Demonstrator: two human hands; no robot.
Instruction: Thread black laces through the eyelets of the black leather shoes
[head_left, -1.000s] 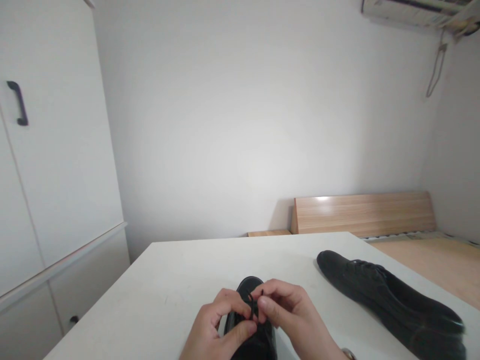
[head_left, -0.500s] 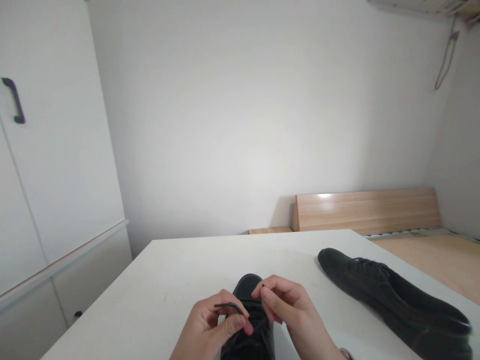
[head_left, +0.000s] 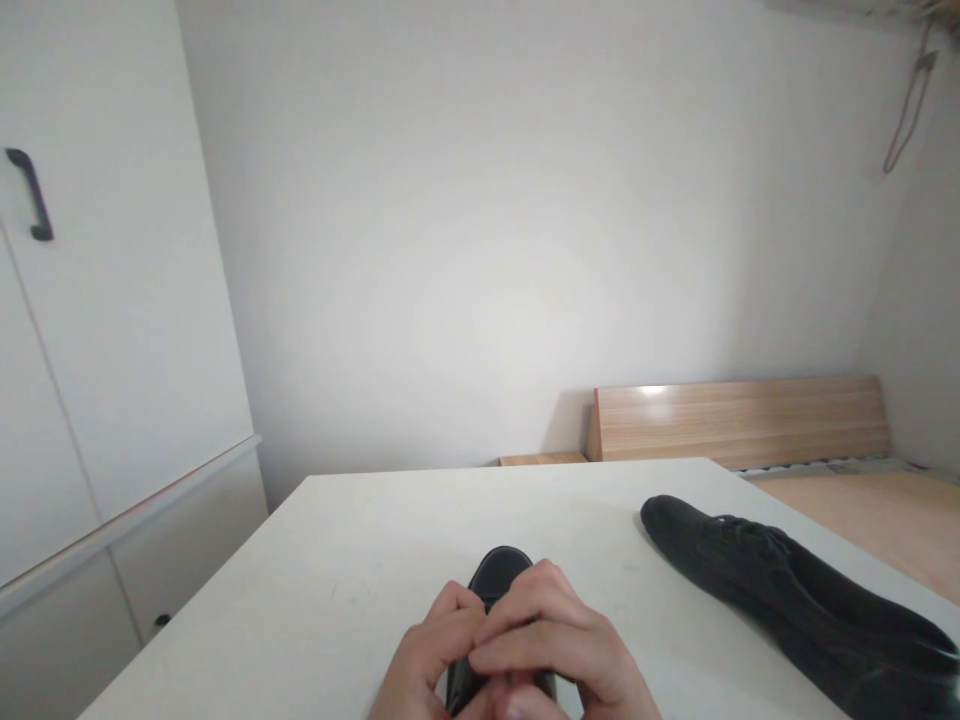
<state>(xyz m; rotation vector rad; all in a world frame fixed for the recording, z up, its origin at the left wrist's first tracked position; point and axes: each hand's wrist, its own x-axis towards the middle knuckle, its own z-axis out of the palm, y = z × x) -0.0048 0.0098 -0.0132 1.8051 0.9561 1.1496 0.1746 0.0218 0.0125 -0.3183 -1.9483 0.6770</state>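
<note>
A black shoe (head_left: pixel 501 572) stands on the white table (head_left: pixel 352 560) right in front of me, toe pointing away. Both my hands are bunched together over its laced part. My left hand (head_left: pixel 431 655) has its fingers curled in against the right hand. My right hand (head_left: pixel 559 645) lies partly over the left, fingers folded and pressed together. The lace seen earlier is hidden under the fingers now. Only the shoe's toe cap shows.
A second black shoe (head_left: pixel 795 600) lies on its side at the table's right. A white wardrobe (head_left: pixel 97 330) with a dark handle stands to the left. A wooden bed frame (head_left: pixel 742 420) stands against the far wall.
My hands held the lace ends apart above the shoe. They have come together and closed over the laces, hiding them. The view has shifted slightly.
</note>
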